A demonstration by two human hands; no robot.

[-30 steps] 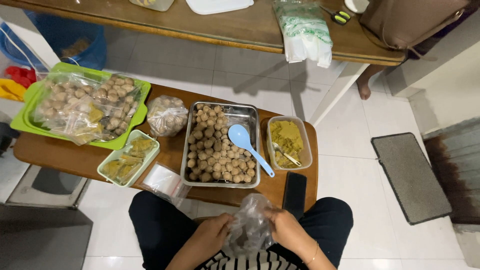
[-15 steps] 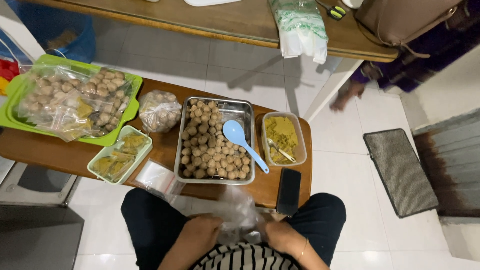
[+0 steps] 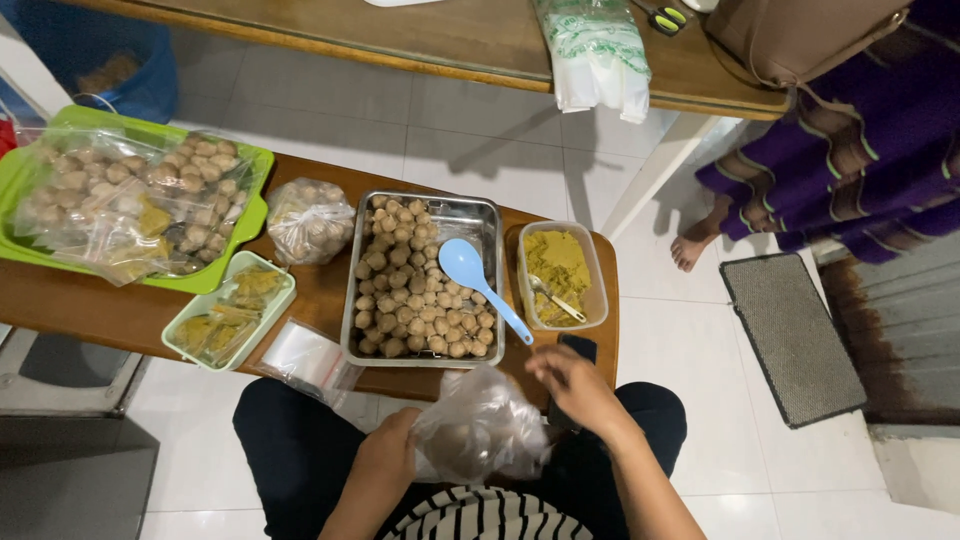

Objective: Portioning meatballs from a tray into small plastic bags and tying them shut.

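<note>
My left hand (image 3: 385, 452) holds a clear plastic bag (image 3: 478, 428) with brown balls inside, over my lap. My right hand (image 3: 572, 383) hovers just right of the bag top, fingers loosely apart, close to a dark phone (image 3: 578, 349) at the table edge. Ahead on the low wooden table (image 3: 120, 310) sits a metal tray (image 3: 470, 215) full of brown balls with a light blue spoon (image 3: 478, 280) lying across them. To its right stands a clear tub of yellowish paste (image 3: 560, 272) with a small spoon in it.
A green tray (image 3: 215, 275) holds several filled bags. A knotted bag of balls (image 3: 308, 220), a pale green tray of sachets (image 3: 228, 318) and a stack of empty zip bags (image 3: 305, 358) lie left of the metal tray. A person in purple clothing (image 3: 850, 150) stands at right near a grey mat (image 3: 790, 335).
My right hand has let go of the bag and moved up to the right, towards the table edge. The person in purple has stepped further into view at right.
</note>
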